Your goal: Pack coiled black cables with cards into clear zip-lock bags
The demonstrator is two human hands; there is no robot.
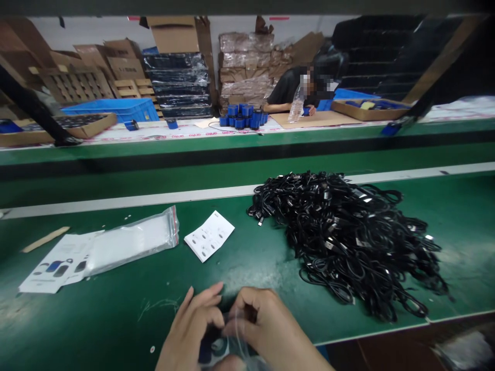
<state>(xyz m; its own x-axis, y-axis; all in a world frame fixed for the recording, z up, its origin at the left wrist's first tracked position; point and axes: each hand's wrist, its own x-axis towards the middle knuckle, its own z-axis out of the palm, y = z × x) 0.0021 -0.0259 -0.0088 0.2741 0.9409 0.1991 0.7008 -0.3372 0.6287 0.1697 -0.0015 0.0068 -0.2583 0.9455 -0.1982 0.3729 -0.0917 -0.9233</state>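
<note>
At the front edge of the table, my left hand (189, 330) is closed on the left side of a clear plastic bag (242, 340), with some of its fingers stretched out. My right hand (266, 322) pinches the bag's upper edge between thumb and bent forefinger. Something dark and printed shows through the plastic, mostly hidden by the fingers. Beyond the hands lies a small stack of printed leaflets (209, 236). To the left, a zip bag (135, 242) with a red strip rests partly over larger printed sheets (54, 265).
A large heap of black cables (344, 237) covers the right of the green table (247, 257). A flat tan strip (46, 239) lies far left. Across a raised ledge, a person (297, 87) leans near a clear bottle (296, 108), several blue devices (243, 116) and a blue crate (116, 109).
</note>
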